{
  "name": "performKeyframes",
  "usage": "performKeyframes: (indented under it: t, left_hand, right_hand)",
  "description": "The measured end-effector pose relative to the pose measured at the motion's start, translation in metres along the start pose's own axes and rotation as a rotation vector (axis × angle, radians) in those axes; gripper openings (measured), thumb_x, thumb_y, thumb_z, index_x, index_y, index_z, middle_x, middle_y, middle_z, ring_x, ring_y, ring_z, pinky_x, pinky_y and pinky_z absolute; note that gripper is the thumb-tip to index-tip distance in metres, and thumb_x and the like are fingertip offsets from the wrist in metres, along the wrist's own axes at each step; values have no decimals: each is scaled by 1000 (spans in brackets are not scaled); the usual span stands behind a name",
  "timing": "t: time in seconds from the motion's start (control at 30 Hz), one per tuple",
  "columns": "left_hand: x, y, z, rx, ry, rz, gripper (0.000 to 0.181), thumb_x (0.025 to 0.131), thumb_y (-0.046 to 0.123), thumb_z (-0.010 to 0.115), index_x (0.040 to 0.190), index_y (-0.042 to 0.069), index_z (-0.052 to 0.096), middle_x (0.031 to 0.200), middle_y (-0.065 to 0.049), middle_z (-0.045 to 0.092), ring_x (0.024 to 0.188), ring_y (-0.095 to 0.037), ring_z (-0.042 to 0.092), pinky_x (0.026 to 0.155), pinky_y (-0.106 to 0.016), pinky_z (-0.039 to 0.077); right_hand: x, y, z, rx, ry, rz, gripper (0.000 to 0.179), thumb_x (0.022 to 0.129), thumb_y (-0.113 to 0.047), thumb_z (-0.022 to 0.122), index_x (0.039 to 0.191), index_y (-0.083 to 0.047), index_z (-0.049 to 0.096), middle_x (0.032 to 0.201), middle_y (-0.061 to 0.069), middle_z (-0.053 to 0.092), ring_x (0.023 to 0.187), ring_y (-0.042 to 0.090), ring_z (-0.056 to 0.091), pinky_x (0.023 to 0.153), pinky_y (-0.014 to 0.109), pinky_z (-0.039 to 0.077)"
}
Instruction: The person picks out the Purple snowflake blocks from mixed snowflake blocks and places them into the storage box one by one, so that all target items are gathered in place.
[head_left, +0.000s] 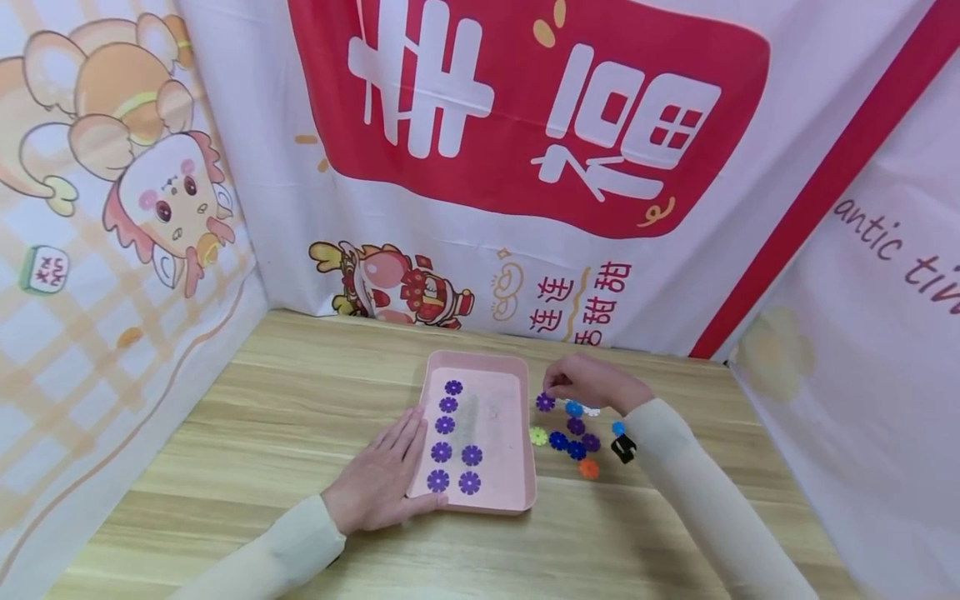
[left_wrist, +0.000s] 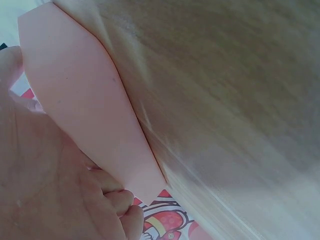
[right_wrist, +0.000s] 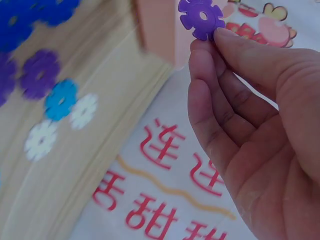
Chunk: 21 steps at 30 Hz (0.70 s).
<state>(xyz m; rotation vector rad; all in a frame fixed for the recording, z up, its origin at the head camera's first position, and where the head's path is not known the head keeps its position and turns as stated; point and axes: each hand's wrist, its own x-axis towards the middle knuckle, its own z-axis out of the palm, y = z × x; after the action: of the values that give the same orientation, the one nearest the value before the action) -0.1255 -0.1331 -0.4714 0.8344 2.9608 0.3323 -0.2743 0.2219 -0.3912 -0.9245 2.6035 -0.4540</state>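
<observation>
Between thumb and fingertips, my right hand pinches a purple notched disc, a flower-shaped plastic piece with a small hole in its middle. In the head view that disc is just off the right rim of the pink tray. My left hand rests along the tray's left side, fingers straight and thumb at the near left corner. Inside the tray, several purple discs lie in a column on the left, with a shorter column of two beside its near end. The left wrist view shows the palm against the tray's outer wall.
Right of the tray lie loose discs: dark blue, purple, light blue, white, yellow-green and orange. A small black object is by the right sleeve. Printed cloth hangs behind the wooden table.
</observation>
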Motion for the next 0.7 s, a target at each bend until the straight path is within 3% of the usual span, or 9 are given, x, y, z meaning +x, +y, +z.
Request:
performKeyframes:
  t: [0.27, 0.4, 0.7]
  left_hand:
    - [-1, 0, 1, 10, 13, 7, 108, 98, 74, 53, 162, -10, 29, 173, -29, 20, 162, -45, 24, 131, -57, 29]
    - [-1, 0, 0, 6, 7, 4, 108, 98, 74, 53, 162, -10, 29, 173, -30, 20, 162, -45, 23, 131, -57, 29]
    - [-1, 1, 0, 10, 1, 1, 108, 98, 74, 53, 162, -10, 28, 173, -30, 19, 162, -45, 23, 132, -56, 28]
  right_hand:
    - [27, -29, 6, -20, 13, -32, 12, 104, -16, 68, 96, -17, 77, 92, -2, 77, 80, 13, 68, 74, 24, 59]
    - [42, -39, 15, -37, 24, -50, 11, 103, -17, 70, 95, -19, 77, 91, -4, 76, 78, 8, 65, 74, 23, 59]
    - [61, -51, 35, 107, 63, -30, 11, 102, -15, 70, 96, -18, 79, 93, -7, 78, 86, 5, 69, 82, 24, 61]
